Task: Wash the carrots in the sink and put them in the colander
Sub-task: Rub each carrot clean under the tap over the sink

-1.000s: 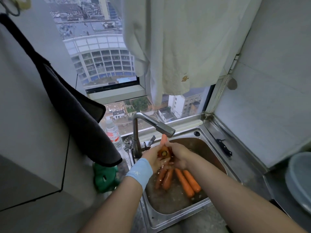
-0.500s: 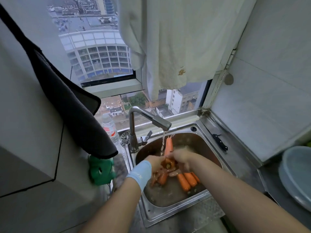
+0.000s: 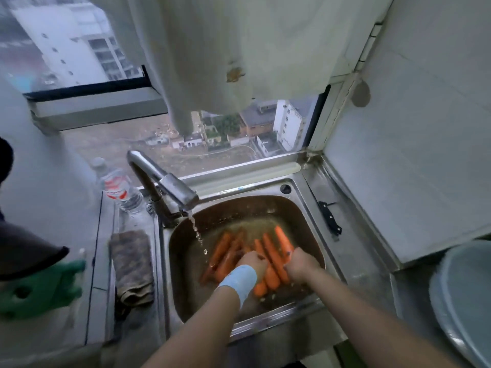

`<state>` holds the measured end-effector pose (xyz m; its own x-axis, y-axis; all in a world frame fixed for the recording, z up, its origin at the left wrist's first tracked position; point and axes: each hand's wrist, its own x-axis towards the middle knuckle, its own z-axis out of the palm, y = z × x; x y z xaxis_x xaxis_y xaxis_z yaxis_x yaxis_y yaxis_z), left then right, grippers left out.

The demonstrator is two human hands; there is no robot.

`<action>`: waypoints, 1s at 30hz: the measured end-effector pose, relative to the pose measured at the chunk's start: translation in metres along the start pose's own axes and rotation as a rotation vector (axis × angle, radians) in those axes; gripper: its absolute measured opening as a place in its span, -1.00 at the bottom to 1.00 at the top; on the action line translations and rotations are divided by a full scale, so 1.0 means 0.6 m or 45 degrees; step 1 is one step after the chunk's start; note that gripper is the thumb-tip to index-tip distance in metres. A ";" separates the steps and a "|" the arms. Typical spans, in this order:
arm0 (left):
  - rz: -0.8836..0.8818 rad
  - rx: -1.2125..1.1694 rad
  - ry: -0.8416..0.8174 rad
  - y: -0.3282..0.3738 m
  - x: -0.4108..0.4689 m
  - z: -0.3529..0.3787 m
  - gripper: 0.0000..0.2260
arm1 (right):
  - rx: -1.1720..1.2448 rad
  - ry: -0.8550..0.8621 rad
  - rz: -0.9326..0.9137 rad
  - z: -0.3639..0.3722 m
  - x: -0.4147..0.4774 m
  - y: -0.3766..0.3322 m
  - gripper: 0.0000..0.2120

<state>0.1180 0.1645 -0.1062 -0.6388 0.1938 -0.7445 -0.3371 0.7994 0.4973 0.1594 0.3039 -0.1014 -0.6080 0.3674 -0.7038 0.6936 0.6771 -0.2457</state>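
Both hands are down in the sink [image 3: 252, 208], in shallow water among the carrots [image 3: 223, 251]. The right grip [image 3: 300, 266] is curled round the rightmost carrots, holding them. The left grip [image 3: 252, 264], a pale blue wristband [image 3: 237, 281] behind it, lies knuckles-up on the pile just beside the right one; I cannot tell whether it holds anything. Water runs from the tap [image 3: 170, 187] beyond the left grip. A black-handled knife [image 3: 329, 217] lies on the tabletop beyond the right grip.
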 end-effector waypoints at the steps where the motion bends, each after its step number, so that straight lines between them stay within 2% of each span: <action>1: -0.008 0.011 0.013 0.006 0.016 0.010 -0.69 | -0.037 -0.007 -0.017 -0.002 0.019 0.011 -0.61; 6: -0.096 0.028 0.080 0.013 0.069 0.034 -0.69 | -0.192 -0.032 -0.099 0.021 0.109 0.041 -0.59; 9: -0.124 0.047 0.099 -0.005 0.091 0.038 -0.68 | -0.215 -0.070 -0.071 0.039 0.142 0.045 -0.56; 14: -0.174 0.055 0.105 -0.040 0.083 0.040 -0.69 | -0.275 -0.112 -0.079 0.055 0.143 0.036 -0.33; 17: -0.170 0.079 0.082 -0.064 0.063 0.034 -0.63 | -0.381 -0.113 -0.334 0.059 0.114 0.005 -0.18; 20: -0.197 0.056 0.026 -0.089 0.039 0.015 -0.64 | -0.512 -0.155 -0.548 0.078 0.086 -0.038 -0.24; 27: -0.224 0.081 0.054 -0.185 0.038 -0.041 -0.64 | -0.769 -0.275 -0.682 0.177 0.075 -0.120 -0.46; 30: -0.190 0.095 0.068 -0.220 0.058 -0.062 -0.64 | -0.904 -0.242 -0.740 0.221 0.099 -0.141 -0.52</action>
<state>0.1147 0.0448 -0.1809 -0.6221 0.0409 -0.7818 -0.3802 0.8572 0.3473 0.1157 0.1838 -0.2109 -0.6685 -0.2186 -0.7108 -0.1353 0.9756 -0.1728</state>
